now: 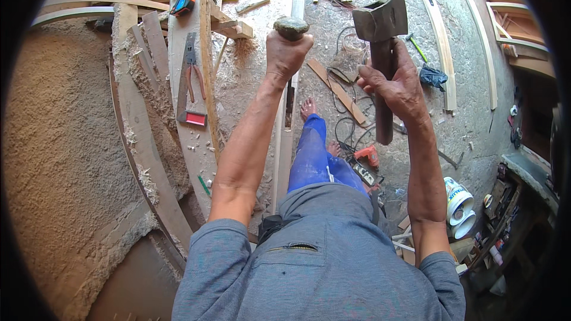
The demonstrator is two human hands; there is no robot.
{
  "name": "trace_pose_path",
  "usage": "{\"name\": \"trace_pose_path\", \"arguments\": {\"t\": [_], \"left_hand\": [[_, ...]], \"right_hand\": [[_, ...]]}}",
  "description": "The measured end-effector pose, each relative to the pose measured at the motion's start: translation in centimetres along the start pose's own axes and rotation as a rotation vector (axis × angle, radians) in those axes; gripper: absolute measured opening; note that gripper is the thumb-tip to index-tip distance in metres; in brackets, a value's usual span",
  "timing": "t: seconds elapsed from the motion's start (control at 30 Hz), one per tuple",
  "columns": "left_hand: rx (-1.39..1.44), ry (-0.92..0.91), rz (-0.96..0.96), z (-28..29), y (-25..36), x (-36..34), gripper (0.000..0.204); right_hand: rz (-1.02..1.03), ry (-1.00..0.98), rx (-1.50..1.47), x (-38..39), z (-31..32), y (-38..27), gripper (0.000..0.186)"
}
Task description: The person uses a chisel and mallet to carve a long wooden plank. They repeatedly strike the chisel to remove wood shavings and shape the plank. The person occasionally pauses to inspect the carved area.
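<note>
My left hand grips an upright object with a grey, lumpy rounded top; the rest of it is mostly hidden. To its right, my right hand is closed around the dark handle of a broad metal-headed tool, held head up. A long pale beam runs beneath my left hand, beside my bare feet. Left of that, a wide board carries pliers, a red-and-silver tool and an orange-and-black tape measure.
Curved timbers and a shavings-strewn plank lie left. On the floor are cables, an orange power tool, a green-handled hammer and loose boards. White buckets and a cluttered bench stand right.
</note>
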State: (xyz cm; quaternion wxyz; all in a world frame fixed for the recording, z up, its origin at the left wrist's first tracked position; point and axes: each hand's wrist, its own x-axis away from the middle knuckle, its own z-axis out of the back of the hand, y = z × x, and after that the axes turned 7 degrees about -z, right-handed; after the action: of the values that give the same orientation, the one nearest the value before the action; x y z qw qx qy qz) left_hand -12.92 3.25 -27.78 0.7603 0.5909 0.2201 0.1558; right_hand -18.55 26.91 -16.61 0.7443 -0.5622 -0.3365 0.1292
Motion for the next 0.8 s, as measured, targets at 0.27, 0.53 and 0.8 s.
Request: {"name": "trace_pose_path", "arguments": {"t": [0.27, 0.53, 0.8], "left_hand": [[-0.004, 0.015, 0.015, -0.4, -0.3, 0.1, 0.017], [-0.114, -0.002, -0.011, 0.1, -0.5, -0.2, 0.011], [-0.129, -0.019, 0.089, -0.3, -1.7, 2.6, 0.009]], "right_hand": [[0.212, 0.064, 0.348, -4.0, -0.8, -0.2, 0.064], [0.456, 0.191, 0.645, -9.6, -0.8, -6.8, 0.053], [0.211, -0.221, 1.06, -8.5, -1.8, -8.7, 0.044]]}}
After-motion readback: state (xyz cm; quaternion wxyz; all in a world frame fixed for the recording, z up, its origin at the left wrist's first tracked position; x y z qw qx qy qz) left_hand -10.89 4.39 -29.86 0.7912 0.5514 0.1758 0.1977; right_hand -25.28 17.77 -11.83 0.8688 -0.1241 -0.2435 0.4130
